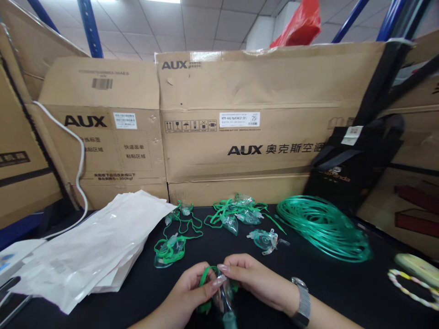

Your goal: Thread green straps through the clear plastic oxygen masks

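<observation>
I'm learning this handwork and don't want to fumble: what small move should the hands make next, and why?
Probably steady the clear mask with the left hand and use the right hand to draw the green strap in snugly: it loops out beside the left hand, and both hands are close together at the mask.

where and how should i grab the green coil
Probably best by its near edge, fingers wrapped round all the strands together: the coil lies flat with its loops fanned loosely, so pinching one strand might pull it out. Come from the near side with the right hand, the closer one, since the black bag stands behind the coil.
</observation>
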